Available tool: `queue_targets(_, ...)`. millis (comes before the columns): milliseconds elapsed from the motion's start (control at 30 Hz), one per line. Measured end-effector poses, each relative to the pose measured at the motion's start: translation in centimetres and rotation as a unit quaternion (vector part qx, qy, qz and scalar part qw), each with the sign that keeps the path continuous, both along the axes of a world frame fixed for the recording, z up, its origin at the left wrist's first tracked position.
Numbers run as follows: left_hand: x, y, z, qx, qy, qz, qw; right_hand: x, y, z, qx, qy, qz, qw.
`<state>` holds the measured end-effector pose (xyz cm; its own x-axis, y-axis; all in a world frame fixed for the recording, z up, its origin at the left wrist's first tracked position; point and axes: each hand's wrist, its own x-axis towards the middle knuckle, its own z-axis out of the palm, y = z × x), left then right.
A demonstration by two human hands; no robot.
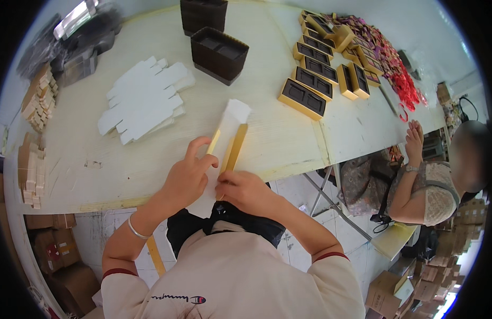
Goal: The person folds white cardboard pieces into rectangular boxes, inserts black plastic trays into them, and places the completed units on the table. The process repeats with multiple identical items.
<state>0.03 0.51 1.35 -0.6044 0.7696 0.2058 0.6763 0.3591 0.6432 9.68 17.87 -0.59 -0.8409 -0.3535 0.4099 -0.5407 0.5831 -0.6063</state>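
A partly folded gold cardboard box (234, 151), white on the inside, stands up from the table's near edge in front of me. Its white end flap (237, 111) points away from me. My left hand (186, 178) is at the left side, its thumb and curled forefinger closing on the gold side panel. Around the near end of the box, my right hand (245, 192) is closed, fingers bent over the cardboard. Beyond lies a stack of flat white box blanks (142, 101), and to its right a nested stack of dark plastic trays (219, 56).
Several gold boxes with black inserts (303, 99) stand at the far right, beside a heap of red and purple packets (371, 45). Bundled cardboard pieces (32, 170) line the left edge. A co-worker (432, 181) sits at the right, hands together over the table edge.
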Motion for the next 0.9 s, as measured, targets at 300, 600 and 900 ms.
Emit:
queue_targets(300,-1.8,-2.7,2.4,-0.053,-0.128,-0.221,0.965,0.0,0.7,0.5,-0.144,-0.136,-0.109,0.974)
queue_targets(600,-1.8,-0.9,0.1,-0.017,0.070,-0.172,0.983,-1.3,0.9,2.2,-0.058,-0.164,-0.069,0.982)
queue_targets(900,-0.8,0.5,-1.2,0.052,0.083,-0.081,0.992,-1.2,-0.2,2.8,-0.054,-0.203,-0.101,0.972)
